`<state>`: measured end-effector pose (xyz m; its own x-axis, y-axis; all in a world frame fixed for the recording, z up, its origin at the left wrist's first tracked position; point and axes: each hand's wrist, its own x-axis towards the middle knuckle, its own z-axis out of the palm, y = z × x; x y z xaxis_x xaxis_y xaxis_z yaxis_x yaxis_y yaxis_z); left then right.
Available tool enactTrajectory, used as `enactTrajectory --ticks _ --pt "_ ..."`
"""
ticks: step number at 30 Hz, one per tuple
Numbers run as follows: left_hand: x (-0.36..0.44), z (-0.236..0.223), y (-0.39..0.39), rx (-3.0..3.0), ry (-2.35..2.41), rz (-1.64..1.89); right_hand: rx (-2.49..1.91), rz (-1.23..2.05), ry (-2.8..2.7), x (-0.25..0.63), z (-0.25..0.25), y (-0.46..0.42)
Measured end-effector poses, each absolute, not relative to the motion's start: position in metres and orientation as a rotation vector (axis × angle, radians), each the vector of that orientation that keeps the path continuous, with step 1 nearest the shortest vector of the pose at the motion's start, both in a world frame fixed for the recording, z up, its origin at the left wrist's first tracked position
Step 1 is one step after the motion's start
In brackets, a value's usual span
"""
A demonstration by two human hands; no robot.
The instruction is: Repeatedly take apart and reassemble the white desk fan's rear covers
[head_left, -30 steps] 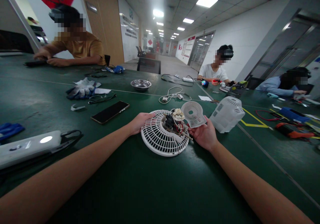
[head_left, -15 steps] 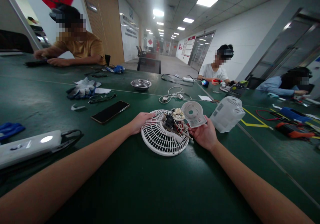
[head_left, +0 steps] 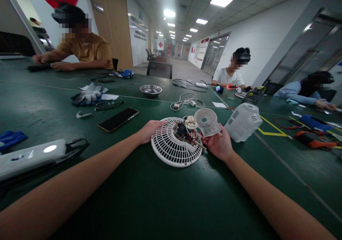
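A round white fan grille (head_left: 171, 152) rests tilted in front of me, its motor and wiring (head_left: 187, 131) exposed at the upper right. My left hand (head_left: 149, 131) is closed on the grille's upper left rim. With my right hand (head_left: 219, 143) I grip a perforated white plastic cover (head_left: 207, 122), which stands up beside the motor. The fingers of that hand lie close to the grille's right edge, partly hidden behind the parts. To the right of the cover is a white plastic housing (head_left: 243, 122), standing on the table.
A black phone (head_left: 118, 119), a metal bowl (head_left: 151, 90), white cable (head_left: 184, 102) and gloves (head_left: 89, 94) lie on the green table (head_left: 165, 200). A white device (head_left: 32, 158) is at the left, an orange-black meter (head_left: 312, 139) at the right. Several people sit around the table.
My hands and the fan parts stay practically still. At the far right, a co-worker's hand has moved outward over the table.
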<state>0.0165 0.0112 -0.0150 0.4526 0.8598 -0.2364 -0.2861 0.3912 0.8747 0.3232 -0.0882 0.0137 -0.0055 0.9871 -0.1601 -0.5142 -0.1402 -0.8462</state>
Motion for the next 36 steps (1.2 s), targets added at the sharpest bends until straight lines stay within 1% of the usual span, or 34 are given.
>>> enactTrajectory --ticks 36 --pt "0.0181 -0.0081 0.0059 0.865 0.797 0.842 -0.902 1.506 -0.695 0.3262 0.0099 -0.0865"
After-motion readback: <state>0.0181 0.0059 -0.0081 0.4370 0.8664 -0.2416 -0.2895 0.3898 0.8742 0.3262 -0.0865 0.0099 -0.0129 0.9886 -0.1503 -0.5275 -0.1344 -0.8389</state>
